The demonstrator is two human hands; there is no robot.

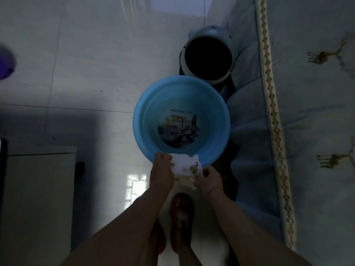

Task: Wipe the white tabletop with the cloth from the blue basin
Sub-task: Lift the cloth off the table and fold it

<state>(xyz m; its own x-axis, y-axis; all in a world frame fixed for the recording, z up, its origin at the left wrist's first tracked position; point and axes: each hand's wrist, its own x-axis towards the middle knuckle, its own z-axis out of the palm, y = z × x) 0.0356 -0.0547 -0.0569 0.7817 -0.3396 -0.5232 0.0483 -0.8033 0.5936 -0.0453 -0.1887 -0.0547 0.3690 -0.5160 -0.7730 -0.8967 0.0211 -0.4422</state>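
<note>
The fingers (pixel 160 156) of my left hand (pixel 162 170) are curled over the far left corner of the cloth (pixel 187 166). My right hand (pixel 209 180) pinches its near right edge, thumb and fingers closed on the fabric. Neither hand is spread, and both hold the cloth and nothing else. Between them the cloth lies fairly flat, white with small yellow prints, its near end bunched and hanging a little beside my right hand. I judge that I grip it at two opposite corners to open it out or wring it. I hold it over the near rim of the basin (pixel 138 116) so that any drip falls inside and not on the floor (pixel 86 73). Whether the cloth is wet I cannot tell in this dim light. The basin sits on the floor tiles straight ahead of my foot (pixel 182 214), which is in a red slipper. I see nothing in the basin but the printed picture on its bottom, and any water is too hard to make out. Just behind its far rim stands a pale bin (pixel 209 30) with a dark mouth. A bed (pixel 317 93) with a patterned quilt runs along my right. To my left, well apart from the basin, is a white bench (pixel 38 179), which I take to be the top I must wipe. The cloth has not reached it yet.
</note>
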